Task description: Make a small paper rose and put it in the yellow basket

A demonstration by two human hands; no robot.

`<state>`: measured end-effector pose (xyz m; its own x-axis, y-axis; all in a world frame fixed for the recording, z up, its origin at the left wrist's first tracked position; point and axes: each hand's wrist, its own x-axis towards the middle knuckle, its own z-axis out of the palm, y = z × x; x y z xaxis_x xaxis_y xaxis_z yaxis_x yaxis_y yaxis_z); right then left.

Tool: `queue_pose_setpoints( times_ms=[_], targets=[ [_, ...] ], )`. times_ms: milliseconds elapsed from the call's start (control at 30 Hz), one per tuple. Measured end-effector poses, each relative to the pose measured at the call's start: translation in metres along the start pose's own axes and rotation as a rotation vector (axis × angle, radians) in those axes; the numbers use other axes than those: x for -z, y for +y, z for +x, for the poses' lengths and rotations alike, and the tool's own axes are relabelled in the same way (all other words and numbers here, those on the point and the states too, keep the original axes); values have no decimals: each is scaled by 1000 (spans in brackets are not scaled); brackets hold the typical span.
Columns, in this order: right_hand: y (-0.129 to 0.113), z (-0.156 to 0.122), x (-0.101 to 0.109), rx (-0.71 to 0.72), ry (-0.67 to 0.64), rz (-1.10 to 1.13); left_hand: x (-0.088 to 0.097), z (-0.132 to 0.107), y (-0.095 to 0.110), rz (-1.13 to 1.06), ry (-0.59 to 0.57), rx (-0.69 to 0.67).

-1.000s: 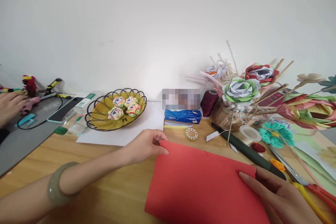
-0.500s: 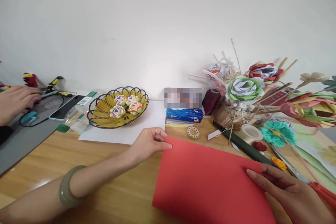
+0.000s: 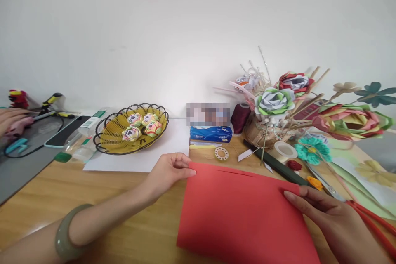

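Note:
A red sheet of paper [image 3: 244, 214] is stretched between my two hands above the wooden table [image 3: 133, 218]. My left hand [image 3: 173, 171] pinches its top left corner between thumb and fingers. The top right corner is gripped by my right hand [image 3: 324, 210], thumb on the near face. Along the top edge a narrow dark gap shows, as if two layers part there. The paper's lower edge runs out of view. Beside my right hand lie scissors with red handles [image 3: 368, 214].
A yellow basket [image 3: 113, 136] holds several paper flowers, partly over white paper [image 3: 173, 144]. Behind the red sheet stand a blue tissue pack [image 3: 210, 134] and dark thread spool [image 3: 239, 117]. Paper flowers [image 3: 274, 103] crowd the right. At far left are another person's hand [image 3: 12, 119] and a phone [image 3: 68, 131].
The view has shifted slightly to the right. A narrow gap has appeared along the red paper's top edge. Both hands keep their hold on its corners.

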<state>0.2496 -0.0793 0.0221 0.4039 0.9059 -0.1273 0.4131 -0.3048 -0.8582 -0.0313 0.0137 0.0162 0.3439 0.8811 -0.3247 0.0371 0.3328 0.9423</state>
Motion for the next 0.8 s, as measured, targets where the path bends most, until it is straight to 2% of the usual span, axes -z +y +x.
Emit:
queue_pose_setpoints(
  times_ms=[133,600,800],
  targets=[
    [-4,-7,0,-99,-41,80,0,-4,-1,89,48,11],
    [-2,-7,0,-100,14,186,-6,-12,5,185,48,0],
    [1,-4,6,-104,61,58,-7,-14,3,140,76,9]
  ],
)
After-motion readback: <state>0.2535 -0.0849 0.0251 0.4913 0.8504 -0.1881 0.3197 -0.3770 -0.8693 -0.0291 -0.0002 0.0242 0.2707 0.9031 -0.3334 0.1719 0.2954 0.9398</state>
